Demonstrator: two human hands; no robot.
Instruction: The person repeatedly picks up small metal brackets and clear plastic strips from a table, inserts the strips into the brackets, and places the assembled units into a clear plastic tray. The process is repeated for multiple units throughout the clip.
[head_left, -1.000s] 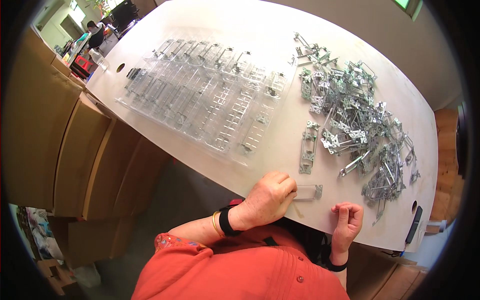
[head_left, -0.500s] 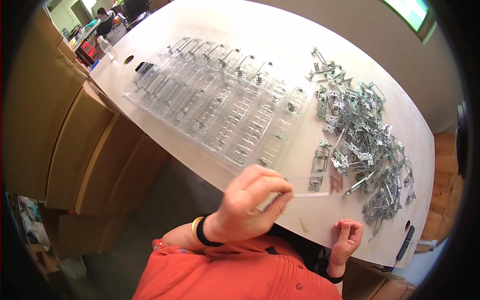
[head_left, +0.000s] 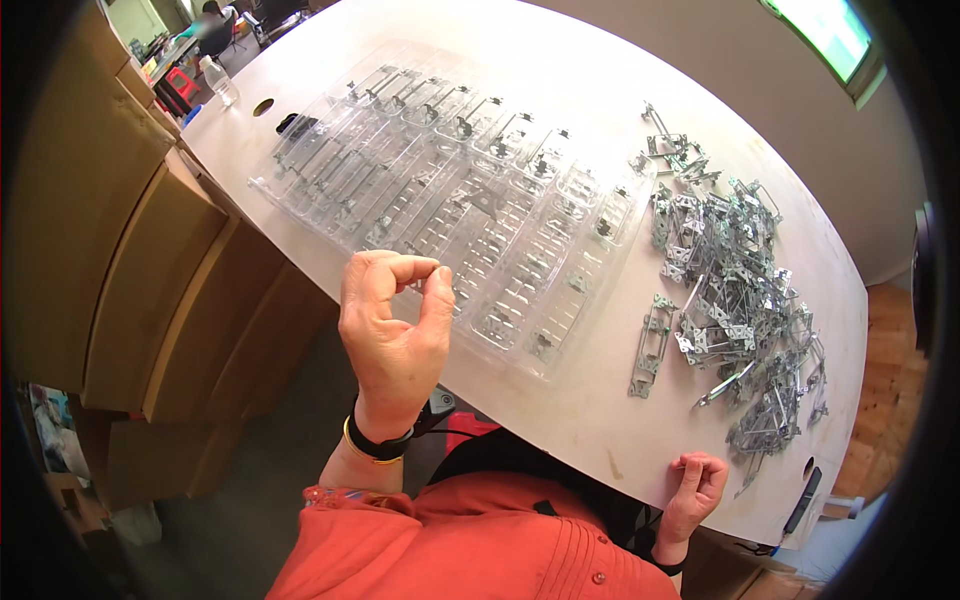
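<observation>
Left hand [head_left: 398,310]: thumb and forefinger pinch what appears to be a metal bracket [head_left: 478,195], its long axis running away and rightward over the clear tray [head_left: 520,362], the nearer of the hands to it. Farther right, a lone bracket [head_left: 652,345] lies on the surface [head_left: 590,425]. Right hand [head_left: 695,495]: curled closed, nothing visibly held, near the bracket pile [head_left: 740,300].

Bright window [head_left: 828,38] upper right, plain wall [head_left: 850,180]; cardboard boxes [head_left: 85,230] left, grey floor [head_left: 275,440]; red stool [head_left: 182,84], dark chair [head_left: 217,40] far back-left.
</observation>
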